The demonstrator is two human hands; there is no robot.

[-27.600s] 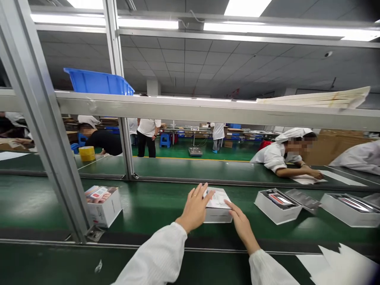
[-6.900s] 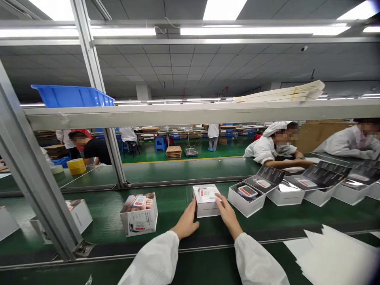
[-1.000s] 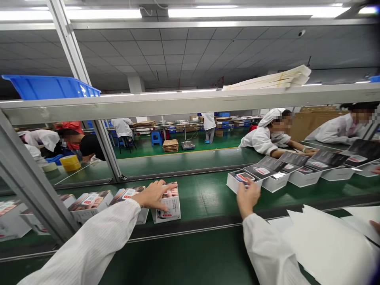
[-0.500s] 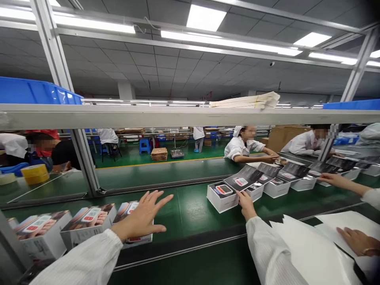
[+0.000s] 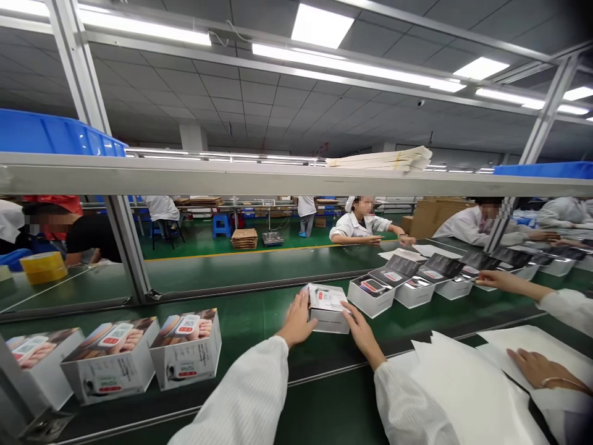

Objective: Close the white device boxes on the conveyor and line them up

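Observation:
A small white product box (image 5: 328, 316) stands on the green conveyor belt (image 5: 252, 327) with its printed lid down. On its left side my left hand (image 5: 296, 319) holds it, fingers along the edge. My right hand (image 5: 362, 330) grips the right side, fingertips at the lid's edge. Just to the right, an open box (image 5: 372, 298) shows a device picture inside, its dark lid tilted back. Several more open boxes (image 5: 417, 289) continue the row. Closed boxes with a hand picture on top, such as the nearest one (image 5: 188, 349), stand at left.
White sheets (image 5: 445, 383) lie at the lower right under another person's hand (image 5: 540, 368). That person's other hand (image 5: 498, 279) reaches to the open boxes. A metal post (image 5: 127, 247) and a shelf (image 5: 231, 179) frame the far side. Yellow tape rolls (image 5: 44, 267) sit at left.
My left hand has moved right, from above the closed boxes to the box at centre. That box's lid, open before, is now down. The closed boxes and the open row have shifted left.

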